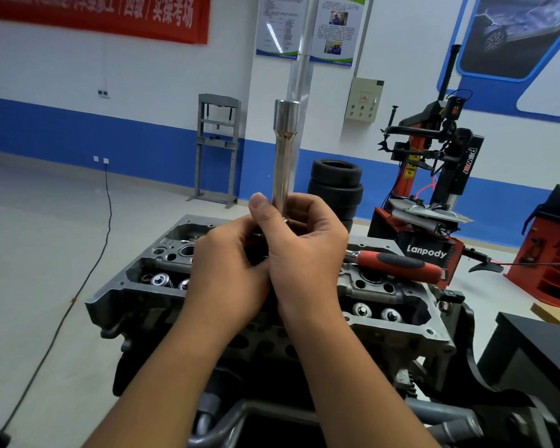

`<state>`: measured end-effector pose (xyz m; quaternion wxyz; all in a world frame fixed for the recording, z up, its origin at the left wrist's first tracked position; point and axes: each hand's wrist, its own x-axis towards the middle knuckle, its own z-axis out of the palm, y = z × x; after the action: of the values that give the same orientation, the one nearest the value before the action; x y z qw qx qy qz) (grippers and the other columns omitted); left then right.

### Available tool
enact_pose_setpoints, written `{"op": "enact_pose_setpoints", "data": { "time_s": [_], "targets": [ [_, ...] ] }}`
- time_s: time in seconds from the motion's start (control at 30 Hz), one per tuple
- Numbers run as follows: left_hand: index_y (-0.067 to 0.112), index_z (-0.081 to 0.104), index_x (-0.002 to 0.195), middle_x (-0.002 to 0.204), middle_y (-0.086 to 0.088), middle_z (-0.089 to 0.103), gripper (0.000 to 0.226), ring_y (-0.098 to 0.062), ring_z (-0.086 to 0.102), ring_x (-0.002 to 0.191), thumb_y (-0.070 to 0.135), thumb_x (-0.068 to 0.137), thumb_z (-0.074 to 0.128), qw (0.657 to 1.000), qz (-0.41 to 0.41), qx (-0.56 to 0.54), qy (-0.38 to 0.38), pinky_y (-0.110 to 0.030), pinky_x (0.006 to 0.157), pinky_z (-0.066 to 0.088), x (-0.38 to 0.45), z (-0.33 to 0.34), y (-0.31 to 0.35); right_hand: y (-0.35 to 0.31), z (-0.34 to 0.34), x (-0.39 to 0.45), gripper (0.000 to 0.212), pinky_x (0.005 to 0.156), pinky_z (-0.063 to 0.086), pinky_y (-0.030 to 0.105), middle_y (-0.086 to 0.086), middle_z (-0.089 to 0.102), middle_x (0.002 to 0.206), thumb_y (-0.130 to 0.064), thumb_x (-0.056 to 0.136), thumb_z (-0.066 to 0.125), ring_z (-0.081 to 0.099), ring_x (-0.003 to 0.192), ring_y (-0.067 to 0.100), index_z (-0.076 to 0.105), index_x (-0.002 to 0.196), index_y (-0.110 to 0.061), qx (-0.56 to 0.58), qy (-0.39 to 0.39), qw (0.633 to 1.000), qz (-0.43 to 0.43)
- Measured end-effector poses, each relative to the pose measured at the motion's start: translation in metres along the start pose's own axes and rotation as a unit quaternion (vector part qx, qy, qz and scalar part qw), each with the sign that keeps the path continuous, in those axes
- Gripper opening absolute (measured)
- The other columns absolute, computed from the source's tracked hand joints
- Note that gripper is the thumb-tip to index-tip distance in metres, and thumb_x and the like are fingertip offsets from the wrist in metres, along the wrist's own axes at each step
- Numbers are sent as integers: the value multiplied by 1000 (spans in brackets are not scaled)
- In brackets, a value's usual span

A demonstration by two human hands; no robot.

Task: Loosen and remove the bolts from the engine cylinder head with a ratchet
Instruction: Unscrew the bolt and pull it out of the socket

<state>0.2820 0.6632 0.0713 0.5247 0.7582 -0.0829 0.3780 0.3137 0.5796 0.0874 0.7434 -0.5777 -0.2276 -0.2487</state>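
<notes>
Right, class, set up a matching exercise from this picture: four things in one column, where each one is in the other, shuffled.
Things:
1. long socket
2. ratchet handle
3. stacked tyres
4. red banner

Places:
A. on the floor by the blue-striped wall
B. lying on the cylinder head
C. high on the wall
D. upright, gripped by both hands

Pairs: 1-D, 2-B, 3-A, 4-C

Bare arms, no gloves, nothing fancy

Standing next to this person, all you really see is two forearms, bare right up to the frame edge. Left hand and right hand wear no gloves, rings, watch or wristband, with short, plain nails on the thumbs.
</notes>
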Motion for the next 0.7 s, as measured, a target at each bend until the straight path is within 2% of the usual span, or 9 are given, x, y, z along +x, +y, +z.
{"op": "enact_pose_setpoints", "data": {
  "time_s": [0.1,0.17,0.23,0.33,0.43,0.53,0.63,0.7],
  "targets": [
    [43,74,105,94,18,79,36,1,74,91,9,92,74,999,3,-11,-42,-28,82,61,2,-5,-3,0,-1,0,18,71,61,32,-3,73,76,-24,82,88,72,73,14,71,77,-23,0,4,1000,-15],
    [39,73,115,102,14,79,33,-3,75,99,10,100,66,992,-2,-65,-105,-30,85,63,4,-10,-3,-1,-2,-1,16,69,58,23,-4,73,76,-21,85,85,71,74,10,71,78,-22,2,0,1000,-26],
    [31,71,121,108,10,79,31,-8,74,104,9,105,57,985,-12,-104,-140,-33,90,62,5,-13,-4,-1,-2,0,13,71,57,23,-6,73,77,-22,90,81,71,76,9,72,80,-21,-1,-7,1000,-22],
    [24,73,117,105,9,80,26,-8,75,101,7,101,62,991,-26,-99,-89,-38,91,62,5,-10,-5,-1,0,0,12,73,57,25,-3,72,80,-25,95,74,70,79,12,73,87,-16,-2,-20,1000,-1],
    [24,75,109,95,11,80,21,-4,76,92,11,92,74,997,-36,-70,-21,-40,87,63,4,-4,-6,0,1,2,13,73,59,27,-5,73,80,-28,93,77,71,78,10,72,90,-16,19,-14,1000,21],
    [27,75,103,91,13,79,18,-3,75,88,15,89,77,998,-33,-48,-7,-39,83,63,4,-3,-7,0,-1,3,15,75,62,31,-8,73,80,-29,88,82,72,78,10,70,88,-20,30,0,999,33],
    [25,73,114,102,7,80,17,-10,76,99,24,98,67,987,-43,-118,-101,-40,88,63,7,-10,-7,1,-1,4,13,84,62,41,-1,75,86,-30,94,76,73,87,17,72,89,-18,11,-6,1000,20],
    [23,71,120,109,5,79,22,-13,74,105,25,102,58,977,-39,-145,-150,-35,91,61,8,-13,-7,1,0,3,18,85,61,40,0,75,88,-32,98,67,72,90,17,73,89,-18,5,-23,1000,14]
  ]
}}
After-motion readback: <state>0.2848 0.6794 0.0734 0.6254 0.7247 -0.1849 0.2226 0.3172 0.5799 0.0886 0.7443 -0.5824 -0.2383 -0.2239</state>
